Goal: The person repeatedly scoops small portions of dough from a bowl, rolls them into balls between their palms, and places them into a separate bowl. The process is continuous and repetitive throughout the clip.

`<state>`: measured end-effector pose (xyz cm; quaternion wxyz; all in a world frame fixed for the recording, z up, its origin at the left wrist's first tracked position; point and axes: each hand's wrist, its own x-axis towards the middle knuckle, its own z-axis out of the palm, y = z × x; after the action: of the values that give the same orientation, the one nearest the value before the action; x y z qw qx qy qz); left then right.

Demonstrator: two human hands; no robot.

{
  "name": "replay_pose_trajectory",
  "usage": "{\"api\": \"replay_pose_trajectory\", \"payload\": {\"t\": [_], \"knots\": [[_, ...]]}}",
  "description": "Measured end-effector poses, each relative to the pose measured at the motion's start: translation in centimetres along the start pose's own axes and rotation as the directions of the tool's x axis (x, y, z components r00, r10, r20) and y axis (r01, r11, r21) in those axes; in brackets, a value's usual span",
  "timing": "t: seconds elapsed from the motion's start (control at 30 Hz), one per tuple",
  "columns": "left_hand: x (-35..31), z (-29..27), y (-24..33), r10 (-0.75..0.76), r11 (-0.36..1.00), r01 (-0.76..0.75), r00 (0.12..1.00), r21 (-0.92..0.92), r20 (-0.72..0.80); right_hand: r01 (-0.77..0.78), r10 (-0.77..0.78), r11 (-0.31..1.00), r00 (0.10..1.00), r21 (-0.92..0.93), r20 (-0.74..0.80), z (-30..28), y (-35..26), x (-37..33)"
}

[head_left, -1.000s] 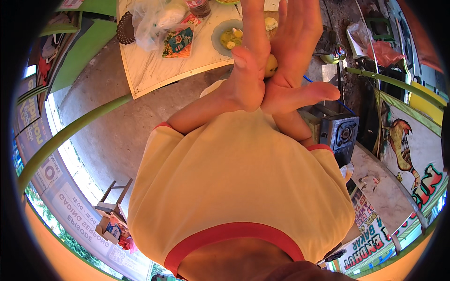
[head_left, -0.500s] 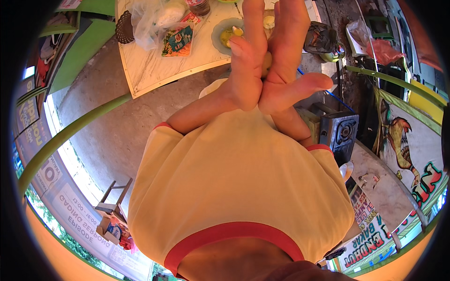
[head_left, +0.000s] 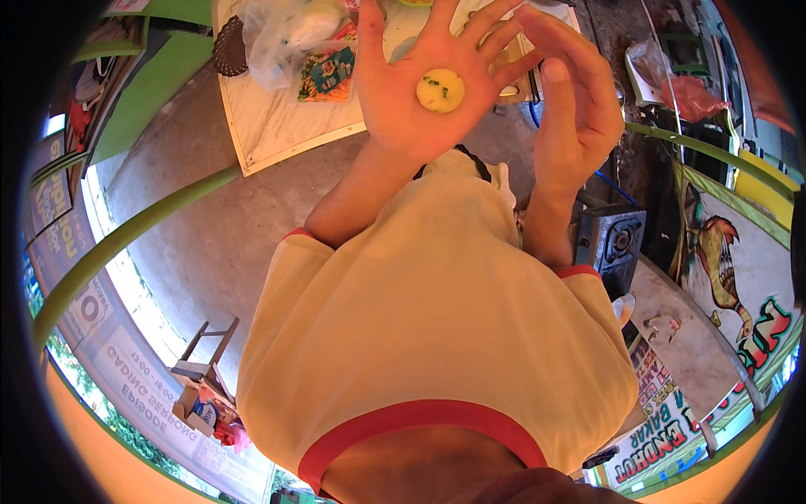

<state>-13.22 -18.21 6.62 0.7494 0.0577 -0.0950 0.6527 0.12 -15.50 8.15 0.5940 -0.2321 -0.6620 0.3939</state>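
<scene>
On my left palm lies a small round flattened yellow patty with green flecks. My left hand is open, its fingers spread wide above the near edge of the table. Just to its right, my right hand is raised with curved fingers and the thumb held apart. Nothing shows in it. Its fingertips overlap the left fingers in view, and I cannot tell whether they touch. Behind the left hand, a greyish bowl is mostly hidden.
A clear plastic bag, a colourful food packet and a brown lacy-edged object are at the table's left. To the right stand a gas stove and a green rail. A wooden stool stands lower left.
My hands were pressed together around the yellow lump. They have parted: the left has moved left and spread flat with the patty showing on it, and the right has drawn away to the right.
</scene>
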Motion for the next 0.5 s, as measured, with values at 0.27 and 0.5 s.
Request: {"api": "replay_pose_trajectory", "payload": {"t": [0.27, 0.5], "knots": [[-0.4, 0.5, 0.9, -0.014, 0.966, 0.014, 1.000, -0.260, 0.001, -0.010, 0.104, 0.909, 0.973, -0.416, 0.205, -0.8, -1.2, -1.6], [-0.4, 0.3, 1.2, -0.109, 0.983, 0.114, 0.993, 0.142, -0.038, 0.152, 0.031, 0.874, 0.931, -0.462, 0.364, -1.9, -0.5, -0.7]]}}
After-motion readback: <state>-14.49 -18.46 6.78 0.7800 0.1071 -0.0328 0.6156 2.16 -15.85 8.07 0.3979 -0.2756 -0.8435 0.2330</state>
